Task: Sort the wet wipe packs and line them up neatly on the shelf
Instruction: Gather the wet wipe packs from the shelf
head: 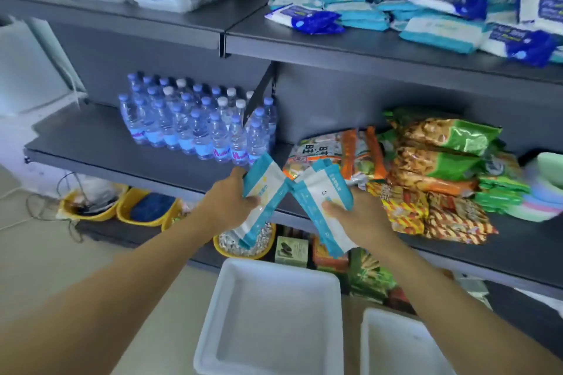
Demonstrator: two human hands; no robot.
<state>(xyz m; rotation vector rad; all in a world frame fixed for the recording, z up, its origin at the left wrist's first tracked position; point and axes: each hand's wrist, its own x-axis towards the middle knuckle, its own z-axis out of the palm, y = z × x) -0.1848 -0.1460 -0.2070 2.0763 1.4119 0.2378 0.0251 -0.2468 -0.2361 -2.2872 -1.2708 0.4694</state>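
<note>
Left hand [227, 201] grips one teal-and-white wipe pack [261, 192]; right hand [355, 216] grips a small stack of like packs [323, 192]. Both are held above a white tub [225, 313], below the shelf [365, 50] of loose packs.

Small shop, grey metal retail shelving [380, 50], bottled water [195, 128] in rows, snack bags [435, 167], heaped wet wipe packs [426, 15]

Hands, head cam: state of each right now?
Left hand: grips a teal-and-white wipe pack.
Right hand: grips a second teal-and-white pack.
</note>
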